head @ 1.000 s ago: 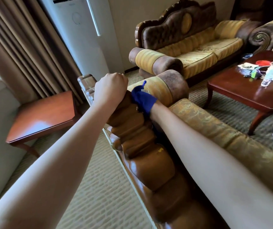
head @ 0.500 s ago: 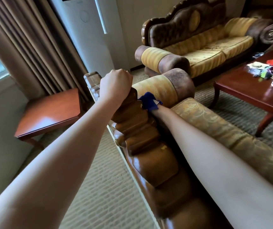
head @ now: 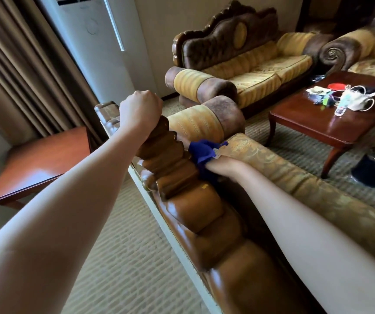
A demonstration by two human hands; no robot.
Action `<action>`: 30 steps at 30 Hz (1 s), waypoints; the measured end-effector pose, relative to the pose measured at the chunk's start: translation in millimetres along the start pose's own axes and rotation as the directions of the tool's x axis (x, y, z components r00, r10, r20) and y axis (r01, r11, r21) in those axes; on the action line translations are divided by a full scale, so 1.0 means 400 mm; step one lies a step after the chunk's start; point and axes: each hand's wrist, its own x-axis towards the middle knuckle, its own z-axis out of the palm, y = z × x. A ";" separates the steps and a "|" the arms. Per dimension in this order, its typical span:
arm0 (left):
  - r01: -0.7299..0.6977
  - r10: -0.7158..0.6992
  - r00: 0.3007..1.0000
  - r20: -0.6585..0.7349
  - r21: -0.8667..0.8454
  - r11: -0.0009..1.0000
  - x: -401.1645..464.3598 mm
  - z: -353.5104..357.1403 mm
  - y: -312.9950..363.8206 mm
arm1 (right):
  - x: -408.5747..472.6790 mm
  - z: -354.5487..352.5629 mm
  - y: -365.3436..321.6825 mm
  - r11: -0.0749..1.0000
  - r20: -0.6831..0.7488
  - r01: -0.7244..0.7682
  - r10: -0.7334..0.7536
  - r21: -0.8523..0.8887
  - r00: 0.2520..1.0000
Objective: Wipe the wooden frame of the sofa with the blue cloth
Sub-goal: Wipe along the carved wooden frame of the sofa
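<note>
Two hands: right (head: 223, 165) bunches blue cloth (head: 203, 151).

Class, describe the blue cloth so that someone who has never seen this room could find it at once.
Start at the carved wooden frame that runs along the back of the nearest sofa. Where it meets the gold cushion, the right hand presses a crumpled cloth against the wood. That blue cloth is the only deep blue thing on the sofa, amid browns and golds.

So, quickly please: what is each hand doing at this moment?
Left hand: closed, gripping the top of the wooden frame.
Right hand: holding the blue cloth against the frame.
</note>
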 end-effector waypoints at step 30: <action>0.084 -0.166 0.985 0.036 -0.953 0.291 -0.032 -0.129 -0.080 | -0.061 0.016 -0.198 0.573 -0.540 0.598 -0.295 0.560 0.788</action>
